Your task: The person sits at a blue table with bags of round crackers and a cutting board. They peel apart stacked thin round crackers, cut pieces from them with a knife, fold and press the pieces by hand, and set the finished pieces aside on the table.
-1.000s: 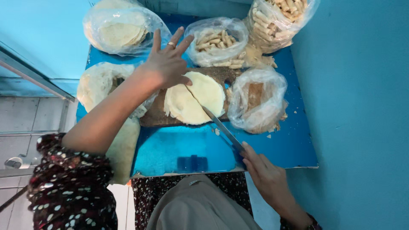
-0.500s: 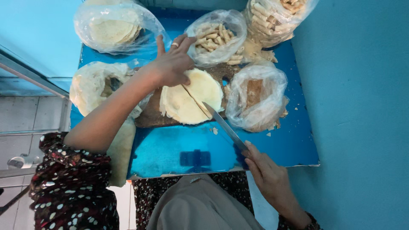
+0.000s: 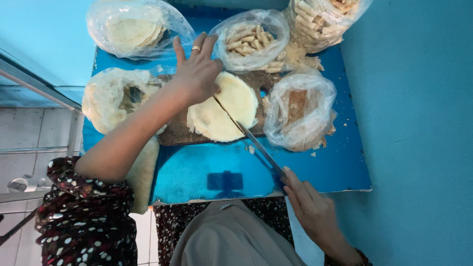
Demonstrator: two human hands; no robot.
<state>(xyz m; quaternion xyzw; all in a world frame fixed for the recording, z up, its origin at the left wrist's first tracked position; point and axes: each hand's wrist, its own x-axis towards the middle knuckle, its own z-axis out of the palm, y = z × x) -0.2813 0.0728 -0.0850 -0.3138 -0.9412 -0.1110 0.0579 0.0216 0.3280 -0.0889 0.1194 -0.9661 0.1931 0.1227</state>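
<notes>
A stack of round pale flatbreads [image 3: 222, 114] lies on a brown wooden board [image 3: 172, 134] in the middle of a blue table [image 3: 197, 177]. My left hand [image 3: 196, 71], with a ring on one finger, presses flat on the stack's upper left, fingers spread. My right hand [image 3: 308, 207] grips the handle of a long knife [image 3: 251, 143] at the table's front right. Its blade runs diagonally across the flatbreads, along a cut line through the middle of the stack.
Clear plastic bags surround the board: flatbreads at back left [image 3: 133, 29], more flatbreads at left [image 3: 116, 98], cut strips at back centre [image 3: 251, 42] and back right [image 3: 320, 19], crumbly pieces at right [image 3: 298, 111]. A blue wall [image 3: 419, 133] stands close on the right.
The knife has gone down from hovering above the stack into it along the diagonal cut line. My left hand stays pressed on the flatbreads.
</notes>
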